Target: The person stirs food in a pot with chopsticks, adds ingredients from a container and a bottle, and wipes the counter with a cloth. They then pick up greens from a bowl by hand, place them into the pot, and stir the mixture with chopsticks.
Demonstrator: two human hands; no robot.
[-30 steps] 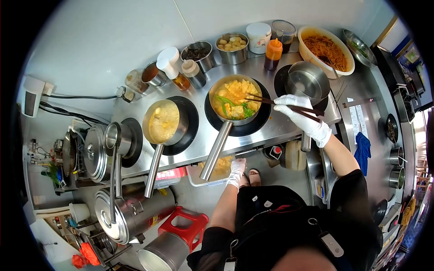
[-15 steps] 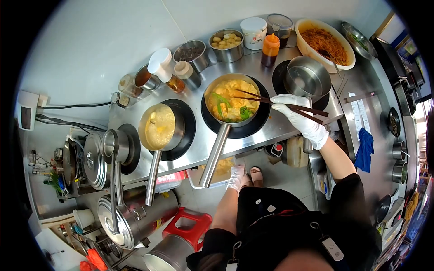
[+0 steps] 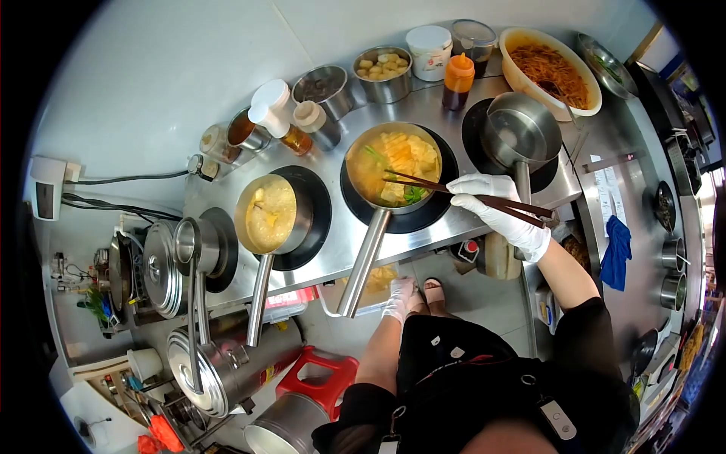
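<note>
Steel pan [image 3: 393, 163] on middle burner, yellow broth with tofu and greens. Right hand [image 3: 495, 212] pinches chopsticks [image 3: 454, 193], tips in the food: stirring step. Left hand [image 3: 399, 296] hangs low, grip unclear. Next needs tips kept submerged.

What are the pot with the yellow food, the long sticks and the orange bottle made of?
The pot looks like brushed steel: grey, with a dull shine. The chopsticks in the right hand are dark and matte, maybe wood or plastic. The orange bottle looks like soft plastic with a squeeze cap.
</note>
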